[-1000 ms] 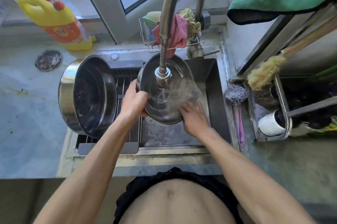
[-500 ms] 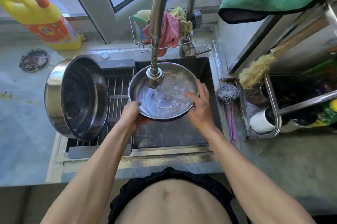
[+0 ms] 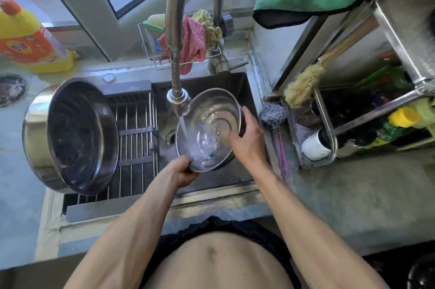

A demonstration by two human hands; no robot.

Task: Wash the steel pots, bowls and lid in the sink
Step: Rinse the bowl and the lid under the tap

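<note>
1. A steel bowl (image 3: 209, 128) tilts under the running tap (image 3: 178, 100), over the right half of the sink (image 3: 204, 81), its open side toward the person.
2. The left hand (image 3: 180, 170) grips the bowl's near rim; the right hand (image 3: 247, 138) clasps the far right rim.
3. A washed pot (image 3: 70, 136) rests on its side on the rack (image 3: 136, 138), to the left, nearer the left hand.

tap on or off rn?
On. A stream of water runs from the faucet head into the steel bowl, splashing inside it.
</note>
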